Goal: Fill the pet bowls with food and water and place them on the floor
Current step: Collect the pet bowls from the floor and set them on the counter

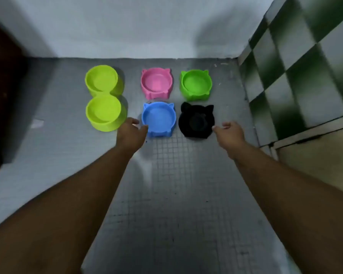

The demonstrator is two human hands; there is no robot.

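Several pet bowls stand on the grey tiled floor (166,194). A lime double bowl (104,97) is on the left. A pink cat-eared bowl (156,83) and a green one (195,85) form the far row. A blue bowl (159,120) and a black bowl (196,121) form the near row. All look empty. My left hand (130,133) reaches to the blue bowl's left rim, fingers touching or nearly touching it. My right hand (229,133) is beside the black bowl's right edge, fingers loosely curled with the fingertips at its rim. Neither hand clearly grips a bowl.
A pale wall runs behind the bowls. A green and white checkered tiled wall (297,76) rises on the right, with a ledge (305,139) below it. A dark door or cabinet (0,95) stands at the far left. A small white scrap (37,123) lies on the floor.
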